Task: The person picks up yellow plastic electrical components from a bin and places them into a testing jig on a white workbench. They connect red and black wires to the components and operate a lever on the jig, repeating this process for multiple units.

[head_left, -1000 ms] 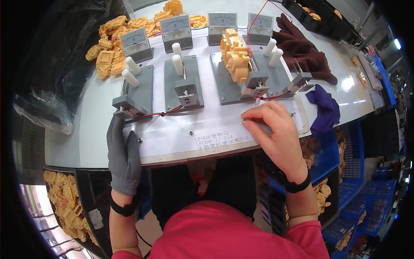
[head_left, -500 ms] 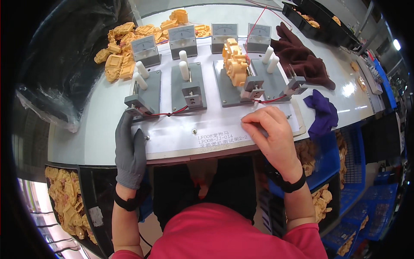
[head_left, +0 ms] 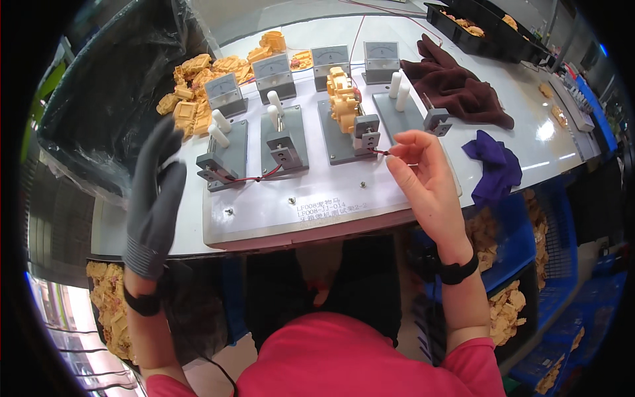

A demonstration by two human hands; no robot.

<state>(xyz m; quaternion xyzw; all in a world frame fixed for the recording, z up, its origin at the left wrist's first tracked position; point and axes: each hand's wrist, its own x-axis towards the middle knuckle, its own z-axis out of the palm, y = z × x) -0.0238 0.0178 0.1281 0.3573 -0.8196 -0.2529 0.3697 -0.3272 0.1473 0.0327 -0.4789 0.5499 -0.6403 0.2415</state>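
Observation:
My gloved left hand (head_left: 155,198) hovers with spread fingers over the left end of the white base plate (head_left: 264,212), close to the leftmost grey fixture (head_left: 221,159), and holds nothing. With thumb and forefinger, my bare right hand (head_left: 423,169) pinches the end of a thin red wire (head_left: 380,152) beside the clamp block (head_left: 367,132) of the third fixture. A yellow plastic part (head_left: 342,99) sits upright on that fixture. Another red wire (head_left: 254,177) runs between the first two fixtures.
Several grey meters (head_left: 274,69) stand behind the fixtures. Loose yellow parts (head_left: 192,86) lie at the back left beside a black bag (head_left: 112,86). A brown cloth (head_left: 456,86) and a purple cloth (head_left: 493,162) lie to the right. Blue bins (head_left: 516,278) sit under the table.
My left hand has lifted off the table's front edge and opened upward. My right hand has moved from the base plate up to the third fixture's clamp and now pinches the wire end.

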